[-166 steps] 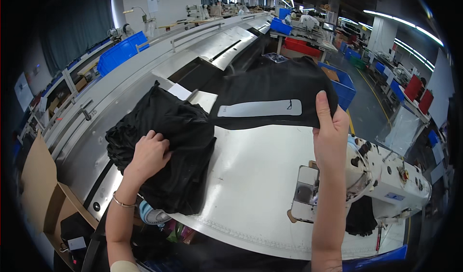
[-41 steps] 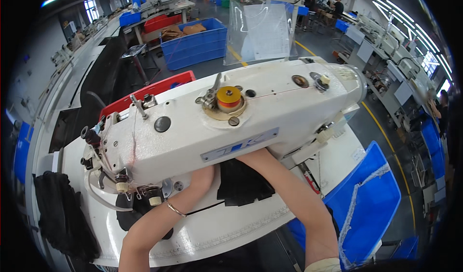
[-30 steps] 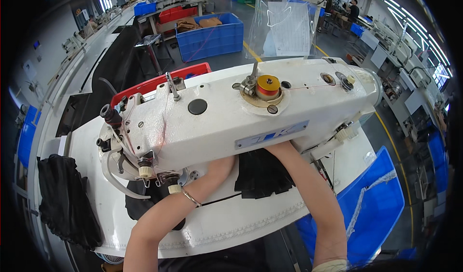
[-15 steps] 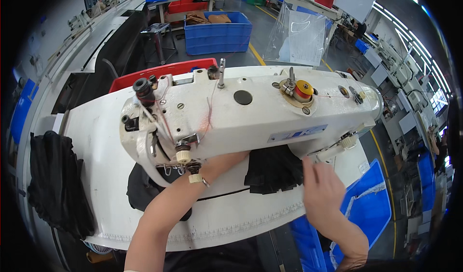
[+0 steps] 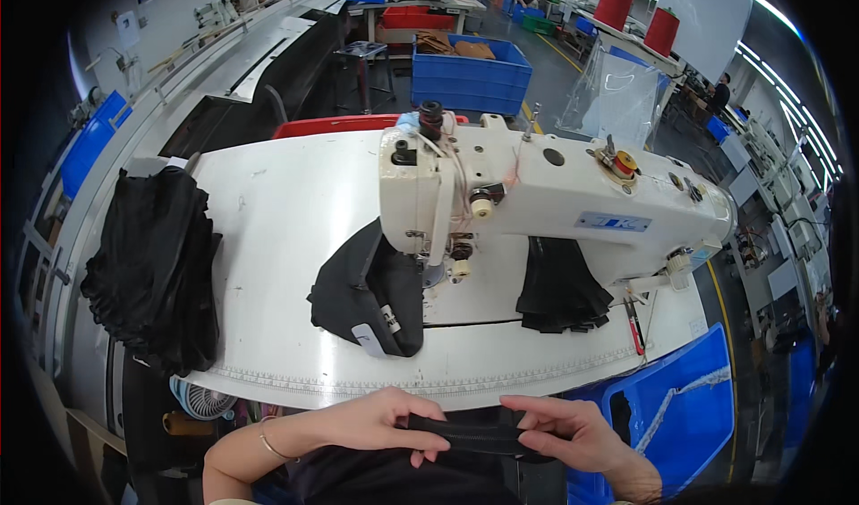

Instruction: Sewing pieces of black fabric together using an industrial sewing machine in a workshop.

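Both hands are now out from under the sewing machine (image 5: 555,183), and a black band (image 5: 474,435) spans them in front of the table (image 5: 277,246).
At far left a thick, rumpled pile of black fabric (image 5: 157,263) rests by the table's end; next, a folded black piece (image 5: 349,295) with pale patches lies beside the needle area, untouched, so the handling has shifted away from it to the band. The left hand (image 5: 380,424) pinches one end between thumb and fingers; the band runs narrow and nearly straight, dark and matte, a faint line along its length; the right hand (image 5: 573,429) pinches the other end. Behind that hand, fanned black strips (image 5: 564,290) lie beneath the machine's arm, and a blue bin (image 5: 707,424) stands farther right.
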Demonstrator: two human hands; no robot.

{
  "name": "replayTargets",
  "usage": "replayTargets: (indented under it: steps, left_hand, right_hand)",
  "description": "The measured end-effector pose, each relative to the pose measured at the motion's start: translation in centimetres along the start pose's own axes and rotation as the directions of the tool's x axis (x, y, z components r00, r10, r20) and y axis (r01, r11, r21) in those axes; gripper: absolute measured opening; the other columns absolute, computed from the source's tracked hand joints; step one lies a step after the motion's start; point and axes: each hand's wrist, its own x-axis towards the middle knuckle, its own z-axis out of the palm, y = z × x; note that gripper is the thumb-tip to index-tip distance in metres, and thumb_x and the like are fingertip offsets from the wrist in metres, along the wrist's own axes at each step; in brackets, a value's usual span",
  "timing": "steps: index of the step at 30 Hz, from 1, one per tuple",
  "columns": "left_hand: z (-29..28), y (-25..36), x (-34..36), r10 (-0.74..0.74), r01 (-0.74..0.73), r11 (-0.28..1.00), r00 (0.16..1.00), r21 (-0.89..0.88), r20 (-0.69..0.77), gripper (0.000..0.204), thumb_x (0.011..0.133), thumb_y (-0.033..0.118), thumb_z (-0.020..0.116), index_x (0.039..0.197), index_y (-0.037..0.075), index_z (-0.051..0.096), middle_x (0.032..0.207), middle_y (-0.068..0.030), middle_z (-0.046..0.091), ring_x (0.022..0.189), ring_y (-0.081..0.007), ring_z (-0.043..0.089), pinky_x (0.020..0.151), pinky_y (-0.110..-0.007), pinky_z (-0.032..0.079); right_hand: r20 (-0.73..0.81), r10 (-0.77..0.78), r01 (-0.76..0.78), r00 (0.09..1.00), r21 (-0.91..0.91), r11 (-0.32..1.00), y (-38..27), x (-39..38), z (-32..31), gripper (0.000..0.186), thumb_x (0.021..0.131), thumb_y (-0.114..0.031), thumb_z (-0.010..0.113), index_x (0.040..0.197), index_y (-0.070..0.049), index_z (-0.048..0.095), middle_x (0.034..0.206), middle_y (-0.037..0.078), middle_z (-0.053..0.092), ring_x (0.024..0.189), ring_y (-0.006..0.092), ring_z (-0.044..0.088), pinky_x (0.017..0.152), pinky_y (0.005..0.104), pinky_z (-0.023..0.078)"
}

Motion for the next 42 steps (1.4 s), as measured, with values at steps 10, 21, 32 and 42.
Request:
replayTargets:
  steps: [10, 21, 32, 42]
  left_hand:
    - [2.9, 0.1, -3.7, 0.693, -0.154, 0.641, 0.537, 0.752, -0.481, 0.022, 0.077, 0.001, 0.072, 0.099, 0.001, 0.067, 0.081, -0.0111, 0.064, 0.072, -0.0138, 0.059, 0.063, -0.023, 0.047]
    - [4.0, -3.4, -0.3, 0.636, -0.608, 0.681, 0.213, 0.408, -0.742, 0.006, 0.089, -0.001, 0.056, 0.094, 0.002, 0.054, 0.103, -0.0118, 0.054, 0.106, -0.0256, 0.056, 0.097, -0.038, 0.040]
    - [-3.2, -11.3, -14.0, 0.161, -0.857, 0.453, -0.192, 0.245, -0.968, 0.008, 0.094, 0.005, 0.051, 0.102, 0.001, 0.049, 0.084, -0.0026, 0.051, 0.073, -0.0094, 0.054, 0.066, -0.021, 0.050]
    - [4.4, -0.6, -7.3, 0.741, -0.296, 0.539, 0.611, 0.788, -0.278, 0.019, 0.077, -0.002, 0.069, 0.093, 0.004, 0.062, 0.099, -0.0098, 0.061, 0.090, -0.0216, 0.057, 0.077, -0.030, 0.045]
  right_hand:
    - [-0.097, -0.520, 0.509, 0.849, -0.115, 0.853, 4.2, 7.0, 6.7, 0.035, 0.078, -0.005, 0.073, 0.112, -0.003, 0.063, 0.091, 0.008, 0.064, 0.085, 0.0159, 0.062, 0.077, 0.0260, 0.049]
    - [-0.297, -0.779, 0.765, 0.552, -0.192, 0.615, 5.4, 8.5, 9.7, 0.021, 0.079, 0.009, 0.062, 0.097, 0.001, 0.056, 0.098, 0.014, 0.060, 0.093, 0.0226, 0.059, 0.083, 0.0313, 0.045]
    - [-0.878, -0.289, 0.903, 0.382, 0.287, 0.321, 8.1, -1.4, 0.4, 0.019, 0.100, -0.019, 0.040, 0.099, 0.000, 0.044, 0.069, 0.000, 0.031, 0.053, 0.0081, 0.026, 0.049, 0.0223, 0.028]
    - [0.179, -0.583, 0.604, 0.793, -0.359, 0.711, 3.4, 4.8, 9.3, 0.037, 0.077, -0.008, 0.074, 0.111, -0.001, 0.063, 0.118, 0.013, 0.056, 0.106, 0.0275, 0.056, 0.092, 0.0364, 0.045]
